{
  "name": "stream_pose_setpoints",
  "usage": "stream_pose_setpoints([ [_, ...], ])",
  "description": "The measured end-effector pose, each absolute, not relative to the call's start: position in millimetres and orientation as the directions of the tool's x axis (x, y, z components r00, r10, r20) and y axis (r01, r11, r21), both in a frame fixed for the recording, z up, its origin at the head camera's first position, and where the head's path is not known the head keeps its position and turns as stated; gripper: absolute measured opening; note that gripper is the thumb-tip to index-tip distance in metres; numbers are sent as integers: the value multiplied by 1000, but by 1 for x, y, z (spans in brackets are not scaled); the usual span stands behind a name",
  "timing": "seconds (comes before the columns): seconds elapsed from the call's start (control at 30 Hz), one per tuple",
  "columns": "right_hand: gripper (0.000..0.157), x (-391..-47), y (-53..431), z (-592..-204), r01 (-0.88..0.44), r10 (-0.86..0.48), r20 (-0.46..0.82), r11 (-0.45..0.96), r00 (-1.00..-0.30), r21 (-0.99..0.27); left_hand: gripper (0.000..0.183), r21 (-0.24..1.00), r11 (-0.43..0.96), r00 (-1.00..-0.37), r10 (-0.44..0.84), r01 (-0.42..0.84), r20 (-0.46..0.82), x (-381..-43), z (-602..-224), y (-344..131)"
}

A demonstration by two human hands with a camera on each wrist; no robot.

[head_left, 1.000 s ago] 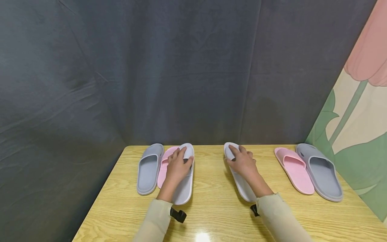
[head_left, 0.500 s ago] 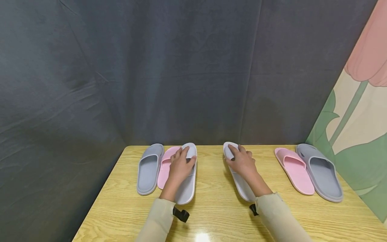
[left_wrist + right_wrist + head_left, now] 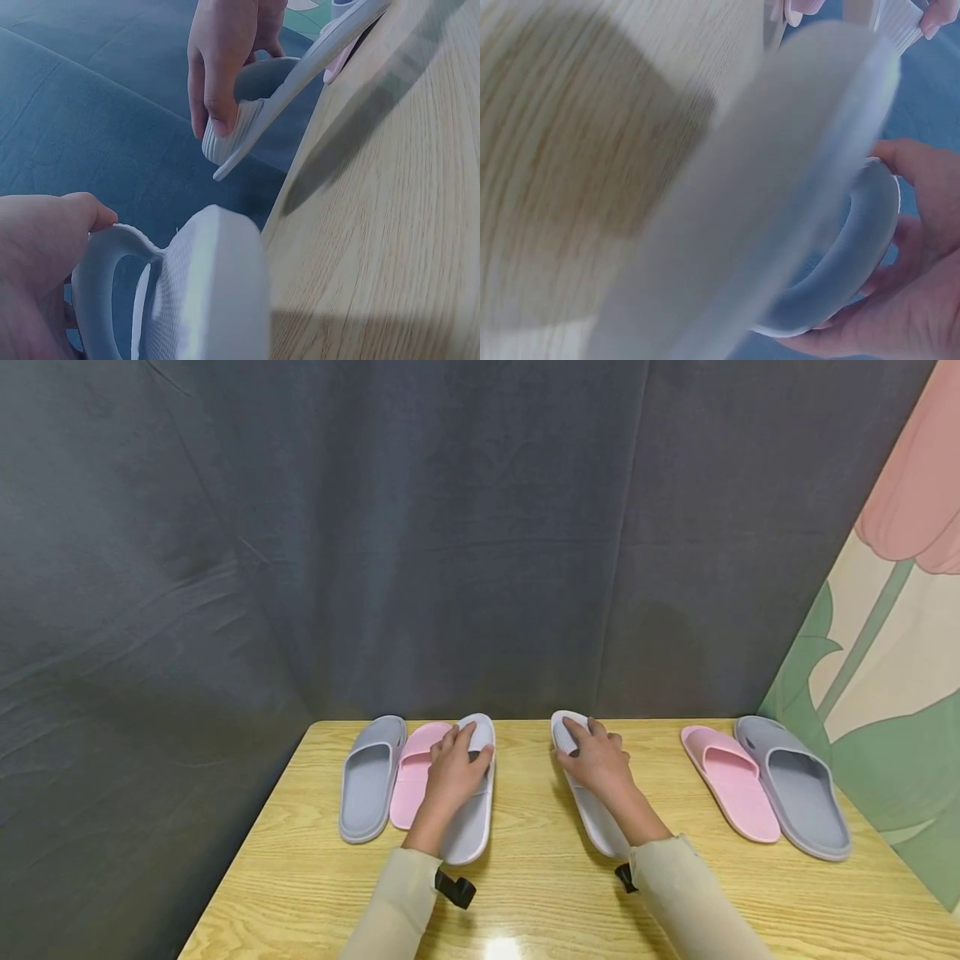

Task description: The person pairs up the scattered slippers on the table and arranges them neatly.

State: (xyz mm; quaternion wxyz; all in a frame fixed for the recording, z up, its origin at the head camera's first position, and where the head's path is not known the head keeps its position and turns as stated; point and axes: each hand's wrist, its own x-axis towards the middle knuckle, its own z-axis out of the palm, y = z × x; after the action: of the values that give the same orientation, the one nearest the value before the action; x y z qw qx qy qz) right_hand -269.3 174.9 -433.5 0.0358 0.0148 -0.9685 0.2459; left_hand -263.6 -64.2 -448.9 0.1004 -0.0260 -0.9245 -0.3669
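Note:
In the head view my left hand (image 3: 453,770) grips a white slipper (image 3: 469,828) by its ribbed strap, fingers over the top and thumb on the inner side. Opposite it, my right hand (image 3: 602,766) holds the matching white slipper (image 3: 597,820), its toe slanting left. Both wrist views show the soles off the wood: the left slipper (image 3: 232,292) stands tilted on edge, and the right slipper (image 3: 727,187) casts a shadow below. A pink slipper (image 3: 408,789) lies just left of my left hand, partly overlapped by the white one.
A grey slipper (image 3: 366,789) is beside the left pink one. On the right lie another pink slipper (image 3: 746,806) and another grey slipper (image 3: 802,802). All rest on a wooden table (image 3: 525,893), with a dark curtain (image 3: 480,543) behind and a flower-painted wall (image 3: 892,718) at right.
My left hand has carried its white slipper to the right, uncovering more of the pink one. My right hand and slipper have shifted slightly left, so the gap between them is narrower.

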Motion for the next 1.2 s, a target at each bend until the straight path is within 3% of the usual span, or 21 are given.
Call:
stream_pose_setpoints([
  [1.2, 68, -276, 168, -431, -17, 24, 78, 877, -997, -480, 60, 671, 721, -975, 26, 172, 222, -274, -446, -30],
])
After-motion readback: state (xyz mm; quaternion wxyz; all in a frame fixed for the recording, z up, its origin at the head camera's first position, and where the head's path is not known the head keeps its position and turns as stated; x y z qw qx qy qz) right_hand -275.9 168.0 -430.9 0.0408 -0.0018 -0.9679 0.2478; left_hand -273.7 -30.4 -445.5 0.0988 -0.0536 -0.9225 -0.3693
